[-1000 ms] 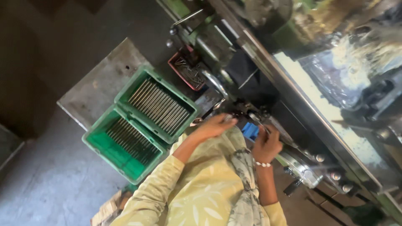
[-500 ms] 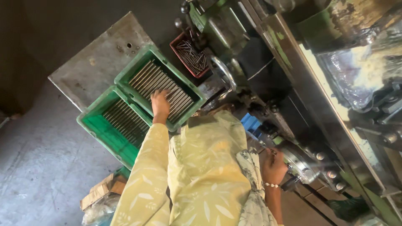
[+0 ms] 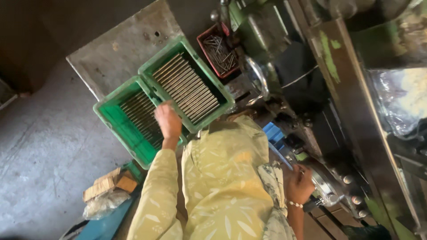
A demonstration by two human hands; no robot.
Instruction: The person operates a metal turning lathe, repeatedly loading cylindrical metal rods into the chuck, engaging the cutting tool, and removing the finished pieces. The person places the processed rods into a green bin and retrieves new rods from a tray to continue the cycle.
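Grip of the left hand (image 3: 168, 121) is blurred: the fingers curl downward over the rods, but I cannot tell whether they are closed on one or only touching the pile. The hand hangs over the inner corner of the near green crate (image 3: 111, 126), just where it meets the far green crate (image 3: 164, 60). Both crates sit side by side on a grey metal worktop (image 3: 120, 49), and each holds thin metal rods laid in parallel rows; the near rods (image 3: 138, 113) lie right under the fingers, while the far rods (image 3: 189, 89) are packed more fully. Beyond them stands a small red tray (image 3: 205, 39) of loose short metal pieces, up against the green machine (image 3: 262, 26).

The right hand (image 3: 299, 186) rests low at the machine's front, beside a round metal fitting (image 3: 328, 190); whether its grip is shut on anything is hidden by the wrist and sleeve.

By my reading, the step in hand is a reach into the near crate while the other hand waits at the machine. Lifting a single rod from so tight a row would call for a fine pinch at one end to part it from its neighbours.
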